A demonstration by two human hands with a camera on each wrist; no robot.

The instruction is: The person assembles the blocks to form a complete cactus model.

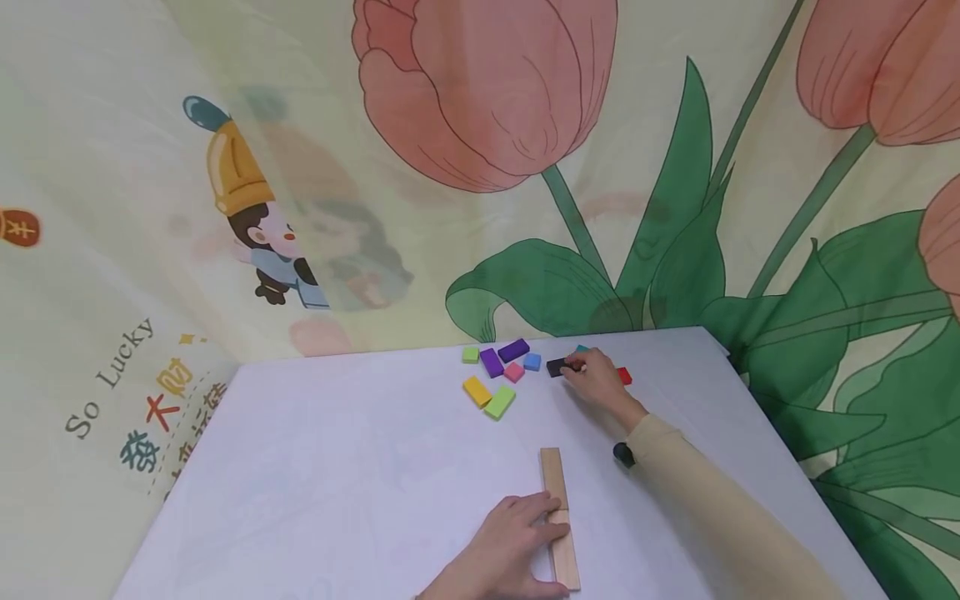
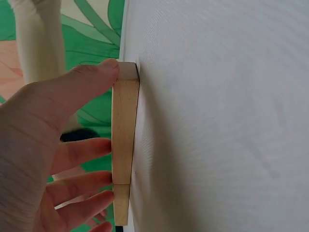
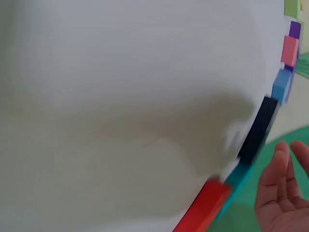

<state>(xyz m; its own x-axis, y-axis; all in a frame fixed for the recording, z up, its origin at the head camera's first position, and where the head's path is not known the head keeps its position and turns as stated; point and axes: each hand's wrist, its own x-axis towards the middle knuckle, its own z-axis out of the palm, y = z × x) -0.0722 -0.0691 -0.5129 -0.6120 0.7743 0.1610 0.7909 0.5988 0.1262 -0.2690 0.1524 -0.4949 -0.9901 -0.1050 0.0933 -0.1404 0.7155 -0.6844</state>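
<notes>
Two wooden blocks (image 1: 558,546) lie end to end on the white table in the head view. My left hand (image 1: 513,537) rests on them with fingertips spread along the near block. In the left wrist view, the thumb (image 2: 99,72) touches the near block's end. At the far right of the table, my right hand (image 1: 596,379) is over a black block (image 1: 556,367). The right wrist view shows its fingers apart from the black block (image 3: 260,128), with nothing held. A teal block (image 3: 239,176) and a red block (image 3: 205,205) lie close by.
Left of the black block are several coloured blocks: blue (image 1: 532,362), pink (image 1: 513,372), purple (image 1: 492,363), yellow (image 1: 477,392) and green (image 1: 499,402). A small black object (image 1: 623,454) sits by the right sleeve. A printed tulip cloth (image 1: 487,92) hangs behind the table.
</notes>
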